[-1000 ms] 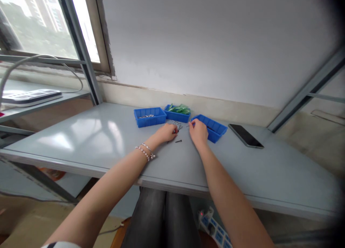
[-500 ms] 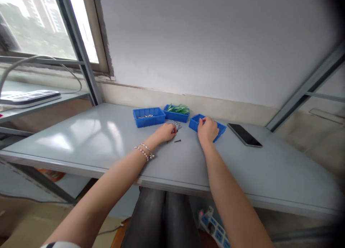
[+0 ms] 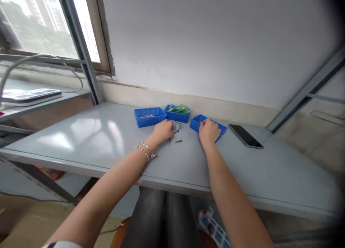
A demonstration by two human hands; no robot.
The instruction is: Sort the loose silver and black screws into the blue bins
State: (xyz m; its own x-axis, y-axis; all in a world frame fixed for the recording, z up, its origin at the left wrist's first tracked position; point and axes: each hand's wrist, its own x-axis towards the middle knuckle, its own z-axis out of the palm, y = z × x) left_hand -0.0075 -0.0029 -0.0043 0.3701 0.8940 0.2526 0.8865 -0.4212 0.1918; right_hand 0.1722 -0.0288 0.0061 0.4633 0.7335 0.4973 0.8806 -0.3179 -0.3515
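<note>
My left hand is closed over a small pile of screws on the grey table; what its fingers pinch is too small to name. One dark screw lies apart, nearer to me. My right hand is closed at the right blue bin, fingers curled over its near part; their contents are hidden. The left blue bin contains small metal pieces. Green plastic packets fill the middle blue bin.
A black phone lies on the table right of the bins. At the left, a white device rests on a side shelf. Metal posts stand at both sides, and a power strip is below the table.
My left hand has shifted slightly left, and more of the screws beside it show. My right hand remains at the right bin. The view has moved slightly.
</note>
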